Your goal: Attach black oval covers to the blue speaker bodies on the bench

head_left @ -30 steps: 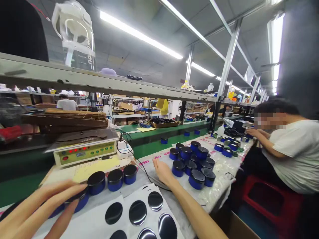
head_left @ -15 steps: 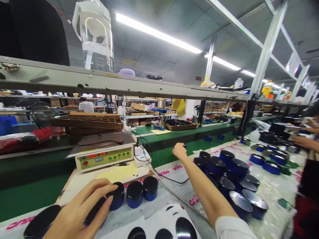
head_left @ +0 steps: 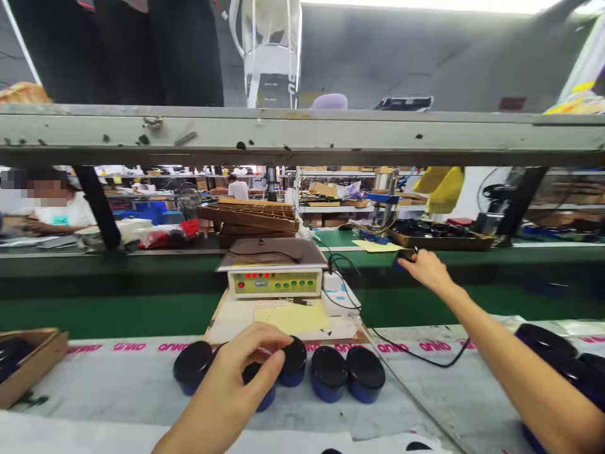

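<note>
My left hand (head_left: 236,372) hovers over a row of round cases with glossy black tops and blue sides. Its fingers are curved, thumb and index tips apart, with nothing visibly held. Just beyond the fingertips is one round case (head_left: 293,362); another round case (head_left: 258,381) shows partly behind the thumb. To the right stand two more, a round case (head_left: 329,373) and a round case (head_left: 365,373). My right hand (head_left: 429,271) reaches forward over the green belt (head_left: 401,302), pinching a small black and blue round case (head_left: 404,257), partly hidden by the fingers.
A control box (head_left: 276,284) with red lights sits ahead, beside a white power strip (head_left: 340,299) and black cables. A cardboard box (head_left: 35,362) is at left. More cases (head_left: 546,340) are grouped at right. A shelf (head_left: 359,135) crosses above; a person (head_left: 61,208) sits across.
The view has turned left, so the control box is now near the middle. My right hand, with the case, appears further right and slightly higher; my left hand stays over the row.
</note>
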### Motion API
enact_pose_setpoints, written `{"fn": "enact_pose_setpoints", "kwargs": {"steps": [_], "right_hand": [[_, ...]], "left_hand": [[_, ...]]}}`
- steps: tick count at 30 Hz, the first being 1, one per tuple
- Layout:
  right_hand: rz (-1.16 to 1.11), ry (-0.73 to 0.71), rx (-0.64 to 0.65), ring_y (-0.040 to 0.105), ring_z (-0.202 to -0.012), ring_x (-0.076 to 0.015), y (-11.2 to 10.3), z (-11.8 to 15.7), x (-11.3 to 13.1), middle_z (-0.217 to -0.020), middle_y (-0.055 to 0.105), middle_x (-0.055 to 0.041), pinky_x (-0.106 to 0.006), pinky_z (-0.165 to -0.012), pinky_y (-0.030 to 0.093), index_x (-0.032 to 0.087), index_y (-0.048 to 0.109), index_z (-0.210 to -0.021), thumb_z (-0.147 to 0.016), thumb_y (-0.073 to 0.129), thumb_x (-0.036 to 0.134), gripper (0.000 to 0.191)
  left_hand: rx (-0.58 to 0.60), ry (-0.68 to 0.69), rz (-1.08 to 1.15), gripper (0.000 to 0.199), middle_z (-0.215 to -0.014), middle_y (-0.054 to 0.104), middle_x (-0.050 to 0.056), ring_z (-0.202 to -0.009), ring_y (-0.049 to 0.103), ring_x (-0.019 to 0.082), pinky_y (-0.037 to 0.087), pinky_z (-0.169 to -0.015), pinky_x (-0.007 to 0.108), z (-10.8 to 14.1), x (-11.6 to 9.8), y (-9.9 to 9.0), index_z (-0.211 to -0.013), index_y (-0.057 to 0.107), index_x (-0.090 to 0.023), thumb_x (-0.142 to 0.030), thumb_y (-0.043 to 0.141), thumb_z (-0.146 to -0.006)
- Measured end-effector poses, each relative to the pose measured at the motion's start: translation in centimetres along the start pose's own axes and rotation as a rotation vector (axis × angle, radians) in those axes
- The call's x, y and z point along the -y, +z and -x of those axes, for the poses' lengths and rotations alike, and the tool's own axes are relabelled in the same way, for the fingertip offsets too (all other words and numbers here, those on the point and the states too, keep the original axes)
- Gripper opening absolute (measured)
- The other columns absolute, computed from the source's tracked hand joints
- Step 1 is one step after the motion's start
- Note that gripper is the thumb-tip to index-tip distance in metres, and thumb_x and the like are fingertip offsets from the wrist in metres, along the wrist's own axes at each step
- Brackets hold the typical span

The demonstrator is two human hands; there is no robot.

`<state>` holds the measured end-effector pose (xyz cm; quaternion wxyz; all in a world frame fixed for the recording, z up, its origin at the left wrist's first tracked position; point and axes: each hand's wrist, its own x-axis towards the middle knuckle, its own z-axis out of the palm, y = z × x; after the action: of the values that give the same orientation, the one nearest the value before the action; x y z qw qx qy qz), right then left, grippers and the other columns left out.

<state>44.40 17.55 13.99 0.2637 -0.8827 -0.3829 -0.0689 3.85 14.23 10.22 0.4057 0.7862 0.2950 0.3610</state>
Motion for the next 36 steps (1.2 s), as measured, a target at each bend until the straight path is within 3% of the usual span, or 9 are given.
{"fn": "enact_pose_setpoints", "kwargs": {"steps": [3, 7, 9, 11, 13, 17, 23, 28, 36], "right_hand": [[-0.192, -0.216, 0.173, 0.06, -0.057, -0.0142, -3.4, 4.9, 5.8, -0.077, 0.063, -0.0018, -0.027, -0.054, 0.05, 0.013, 0.054, -0.106, -0.089, 0.053, 0.051, 0.042], [-0.508, -0.652, 0.395, 0.055, -0.052, -0.0107, -6.1, 16.5, 10.2, -0.073, 0.057, 0.0041, -0.021, -0.047, 0.046, 0.021, 0.051, -0.107, -0.08, 0.06, 0.049, 0.04], [-0.594, -0.871, 0.457, 0.055, -0.053, -0.0112, -6.2, 21.1, 10.4, -0.07, 0.056, 0.0049, -0.02, -0.045, 0.044, 0.023, 0.048, -0.107, -0.078, 0.062, 0.036, 0.034], [-0.594, -1.013, 0.331, 0.058, -0.059, -0.0124, -5.7, 23.3, 9.9, -0.076, 0.059, 0.0026, -0.021, -0.05, 0.046, 0.024, 0.047, -0.104, -0.081, 0.06, 0.03, 0.028], [-0.571, -1.078, 0.18, 0.057, -0.058, -0.0133, -5.0, 23.5, 9.1, -0.075, 0.059, 0.0007, -0.023, -0.05, 0.045, 0.024, 0.047, -0.092, -0.09, 0.048, 0.029, 0.006], [-0.508, -1.138, 0.087, 0.056, -0.054, -0.0157, -4.0, 22.3, 8.5, -0.067, 0.059, -0.0015, -0.026, -0.048, 0.043, 0.025, 0.049, -0.078, -0.098, 0.031, 0.025, 0.026], [-0.37, -1.309, -0.099, 0.058, -0.053, -0.0153, -3.3, 23.1, 9.1, -0.064, 0.061, -0.0027, -0.026, -0.05, 0.039, 0.022, 0.053, -0.075, -0.102, 0.026, 0.026, 0.039], [-0.309, -1.305, -0.11, 0.046, -0.038, -0.0111, -3.8, 22.8, 8.7, -0.053, 0.055, 0.0003, -0.028, -0.04, 0.026, 0.022, 0.046, -0.064, -0.103, 0.026, 0.03, 0.045], [-0.229, -1.292, -0.152, 0.045, -0.033, -0.0134, -3.6, 23.3, 8.1, -0.048, 0.053, 0.0001, -0.032, -0.037, 0.022, 0.023, 0.047, -0.063, -0.101, 0.028, 0.028, 0.043]], "left_hand": [[-0.033, -0.09, 0.313, 0.026, -0.114, 0.059, 0.005, -0.097, 0.059, 0.018, 0.051, -0.076, 0.024, 0.6, -1.4, 0.8, -0.109, 0.064, -0.028, -0.041, 0.059, -0.088], [-0.091, -0.087, 0.801, 0.064, -0.143, 0.039, 0.005, -0.123, 0.046, 0.029, 0.052, -0.086, 0.035, 1.7, -2.8, 1.7, -0.132, 0.046, -0.038, -0.06, 0.065, -0.075], [-0.01, -0.1, 0.935, 0.07, -0.13, 0.053, 0.008, -0.112, 0.056, 0.026, 0.05, -0.087, 0.033, 2.2, -3.4, 1.9, -0.131, 0.05, -0.03, -0.064, 0.067, -0.071], [0.035, -0.175, 0.996, 0.062, -0.109, 0.065, 0.008, -0.093, 0.064, 0.02, 0.051, -0.081, 0.029, 2.5, -3.8, 1.7, -0.123, 0.057, -0.024, -0.058, 0.07, -0.072], [0.009, -0.265, 1.037, 0.055, -0.101, 0.068, 0.008, -0.082, 0.066, 0.019, 0.053, -0.072, 0.028, 2.6, -4.0, 1.4, -0.116, 0.061, -0.021, -0.056, 0.069, -0.074], [-0.097, -0.397, 1.075, 0.057, -0.099, 0.07, 0.014, -0.079, 0.068, 0.021, 0.054, -0.074, 0.031, 2.1, -3.8, 0.9, -0.106, 0.066, -0.011, -0.06, 0.064, -0.077], [-0.191, -0.474, 1.047, 0.056, -0.098, 0.071, 0.009, -0.088, 0.067, 0.023, 0.056, -0.07, 0.029, 1.9, -3.9, 1.4, -0.109, 0.066, -0.017, -0.057, 0.073, -0.07], [-0.14, -0.412, 0.912, 0.056, -0.104, 0.069, 0.009, -0.093, 0.066, 0.025, 0.055, -0.074, 0.033, 2.0, -4.1, 1.6, -0.109, 0.063, -0.018, -0.061, 0.066, -0.074], [-0.237, -0.07, 0.352, 0.063, -0.107, 0.064, 0.004, -0.099, 0.061, 0.021, 0.048, -0.089, 0.028, 2.7, -3.1, 1.9, -0.116, 0.05, -0.022, -0.065, 0.066, -0.072]]}}
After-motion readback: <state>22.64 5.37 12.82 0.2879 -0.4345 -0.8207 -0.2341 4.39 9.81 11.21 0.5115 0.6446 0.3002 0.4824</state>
